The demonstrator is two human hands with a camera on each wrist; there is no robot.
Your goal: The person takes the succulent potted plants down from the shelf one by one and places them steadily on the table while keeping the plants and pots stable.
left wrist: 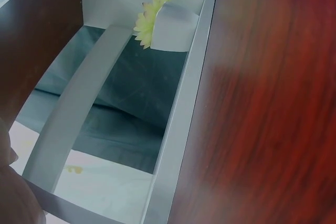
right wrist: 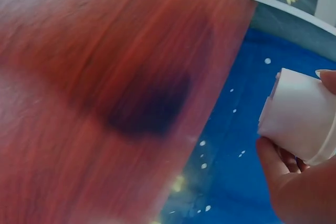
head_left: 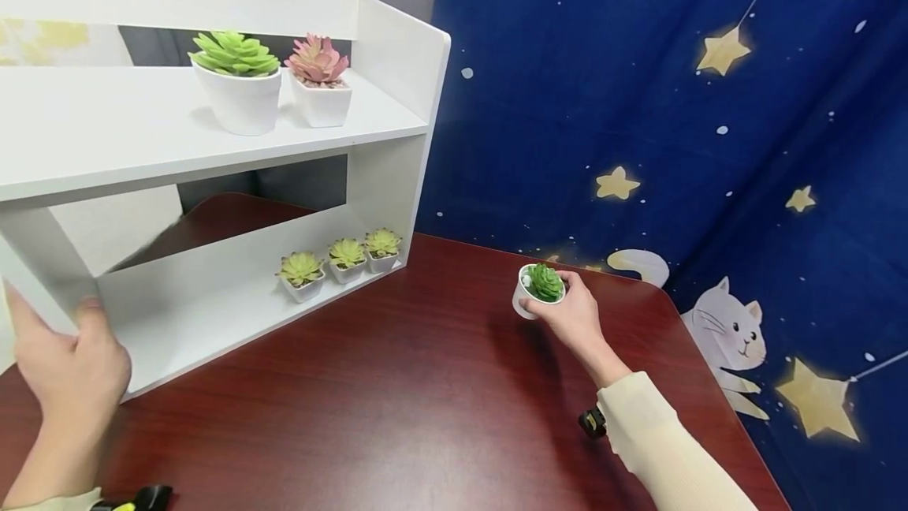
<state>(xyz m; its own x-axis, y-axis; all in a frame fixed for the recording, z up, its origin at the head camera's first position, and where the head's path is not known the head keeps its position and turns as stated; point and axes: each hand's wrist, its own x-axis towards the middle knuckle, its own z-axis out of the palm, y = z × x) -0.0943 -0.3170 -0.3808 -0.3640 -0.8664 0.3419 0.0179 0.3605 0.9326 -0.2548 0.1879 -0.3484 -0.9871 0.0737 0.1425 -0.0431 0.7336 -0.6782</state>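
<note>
My right hand holds a small potted succulent, dark green in a round white pot, above the far right of the table. Thumb and fingers grip the pot from its sides; in the right wrist view the white pot shows from its side and base. At far left, my left hand grips the side panel of a white two-tier shelf, thumb on the inner face. Three small yellow-green succulents in white pots stand in a row on its lower tier, toward the right end.
On the upper tier stand a larger green succulent in a round pot and a pink succulent in a square pot. The dark red table extends under the shelf. A blue curtain with stars and a cat hangs behind it.
</note>
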